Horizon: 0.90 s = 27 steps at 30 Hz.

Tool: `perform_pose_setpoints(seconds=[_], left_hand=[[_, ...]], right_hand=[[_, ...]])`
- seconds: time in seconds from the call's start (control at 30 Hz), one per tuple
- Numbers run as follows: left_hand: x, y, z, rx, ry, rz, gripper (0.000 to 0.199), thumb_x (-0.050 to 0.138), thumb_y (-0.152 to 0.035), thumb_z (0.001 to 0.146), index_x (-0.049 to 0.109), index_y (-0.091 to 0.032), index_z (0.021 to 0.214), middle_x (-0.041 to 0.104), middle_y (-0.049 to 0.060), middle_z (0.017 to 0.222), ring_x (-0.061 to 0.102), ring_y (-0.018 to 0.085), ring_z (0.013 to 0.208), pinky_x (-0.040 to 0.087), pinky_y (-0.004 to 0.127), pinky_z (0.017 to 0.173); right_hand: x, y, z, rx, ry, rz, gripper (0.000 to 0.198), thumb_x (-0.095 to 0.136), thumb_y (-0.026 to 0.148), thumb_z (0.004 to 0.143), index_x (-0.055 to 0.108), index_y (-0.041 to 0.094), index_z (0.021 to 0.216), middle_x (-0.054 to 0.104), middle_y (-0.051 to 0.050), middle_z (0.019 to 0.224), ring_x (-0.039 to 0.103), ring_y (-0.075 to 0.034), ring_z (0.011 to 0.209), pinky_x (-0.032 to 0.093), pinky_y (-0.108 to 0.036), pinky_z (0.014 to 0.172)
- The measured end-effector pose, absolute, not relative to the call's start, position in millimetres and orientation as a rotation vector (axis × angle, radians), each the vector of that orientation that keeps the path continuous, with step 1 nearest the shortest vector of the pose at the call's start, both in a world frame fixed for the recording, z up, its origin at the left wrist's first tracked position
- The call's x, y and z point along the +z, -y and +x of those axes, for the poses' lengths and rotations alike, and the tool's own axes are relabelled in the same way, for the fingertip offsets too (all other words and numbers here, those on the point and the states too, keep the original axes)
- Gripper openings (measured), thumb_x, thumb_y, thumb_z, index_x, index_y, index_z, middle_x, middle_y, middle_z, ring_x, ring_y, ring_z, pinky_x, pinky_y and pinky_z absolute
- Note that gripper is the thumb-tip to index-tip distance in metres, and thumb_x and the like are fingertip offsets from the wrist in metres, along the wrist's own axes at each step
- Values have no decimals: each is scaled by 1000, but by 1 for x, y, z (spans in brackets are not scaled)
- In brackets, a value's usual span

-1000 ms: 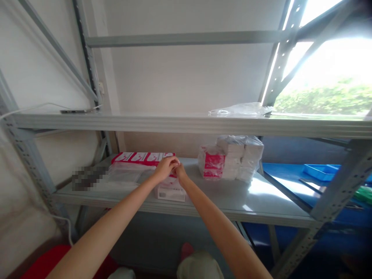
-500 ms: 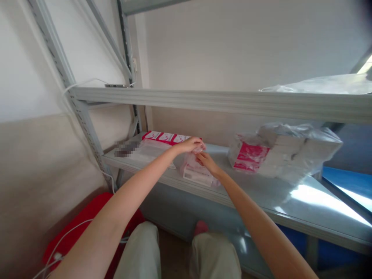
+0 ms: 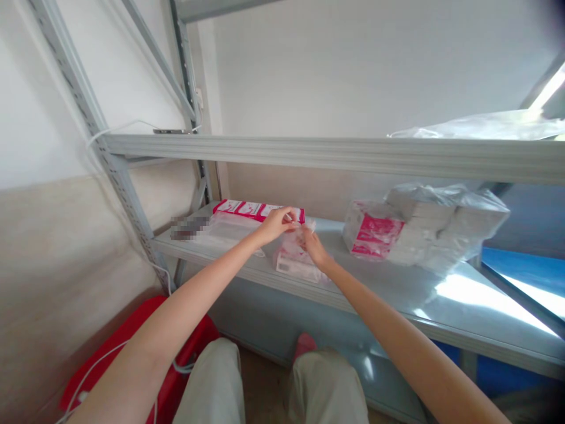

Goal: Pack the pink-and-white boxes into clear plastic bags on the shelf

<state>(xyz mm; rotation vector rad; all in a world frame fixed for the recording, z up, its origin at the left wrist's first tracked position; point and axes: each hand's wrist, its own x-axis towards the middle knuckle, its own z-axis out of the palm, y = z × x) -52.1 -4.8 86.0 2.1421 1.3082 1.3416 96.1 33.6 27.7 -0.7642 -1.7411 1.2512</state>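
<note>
Here, at the far left, about nine o'clock in the view, a grey upright post (image 3: 95, 123) of the metal rack slants up the wall, and down at seven o'clock a red bin (image 3: 132, 347) sits on the floor with a white cable (image 3: 103, 359) draped over it. On the lower shelf (image 3: 397, 294), toward ten o'clock of the hands, lies a flat clear plastic bag (image 3: 229, 227), and just behind it stands a row of pink-and-white boxes (image 3: 247, 208). The left hand (image 3: 276, 224) reaches in from seven o'clock, its fingers drawn narrow and pinched on the upper edge of a small clear bag of pink-and-white packets (image 3: 293, 259), which stands on the shelf near its front edge, close to the centre of the view. The right hand (image 3: 311, 244) comes in from five o'clock, just beside the left, its fingers also closed on the top of that same bag at its right side. Well apart at three o'clock, a larger plastic-wrapped bundle of white and pink boxes (image 3: 419, 232) rests on the same shelf. On the upper shelf (image 3: 309, 150), at two o'clock, lies a crumpled sheet of clear plastic (image 3: 477, 125). At six o'clock the person's knees in pale trousers (image 3: 273, 388) show below the arms.
</note>
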Motion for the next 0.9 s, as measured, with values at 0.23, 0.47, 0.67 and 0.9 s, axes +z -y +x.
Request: perform_pose_setpoints(seconds=[0.23, 0.47, 0.67, 0.9], left_hand=[[85, 15, -52, 1149, -1476, 2444, 10, 68, -10, 75, 68, -17, 82, 63, 2, 80, 58, 16, 77, 45, 30, 76], [93, 17, -51, 1161, -1628, 2555, 13, 65, -14, 80, 66, -18, 68, 60, 1, 75, 57, 17, 81, 43, 31, 79], [69, 20, -40, 1435, -1535, 2311, 18, 72, -24, 75, 63, -18, 90, 62, 5, 96, 57, 18, 93, 43, 32, 86], [38, 6, -36, 1227, -1430, 1888, 21, 66, -22, 73, 63, -13, 92, 67, 8, 90, 62, 20, 88, 45, 30, 79]], right_hand=[[38, -29, 98, 1363, 1710, -710, 42, 40, 61, 80, 42, 22, 65, 29, 7, 51, 24, -8, 44, 19, -23, 44], [34, -33, 106, 1289, 1711, -784, 46, 43, 59, 79, 36, 22, 52, 32, 5, 45, 28, -9, 46, 22, -25, 48], [35, -34, 112, 1410, 1535, -767, 41, 55, 59, 72, 49, 20, 62, 39, 5, 51, 34, -10, 50, 28, -25, 53], [30, -34, 121, 1299, 1666, -668, 44, 52, 62, 77, 59, 20, 73, 51, 3, 59, 46, -12, 58, 36, -25, 58]])
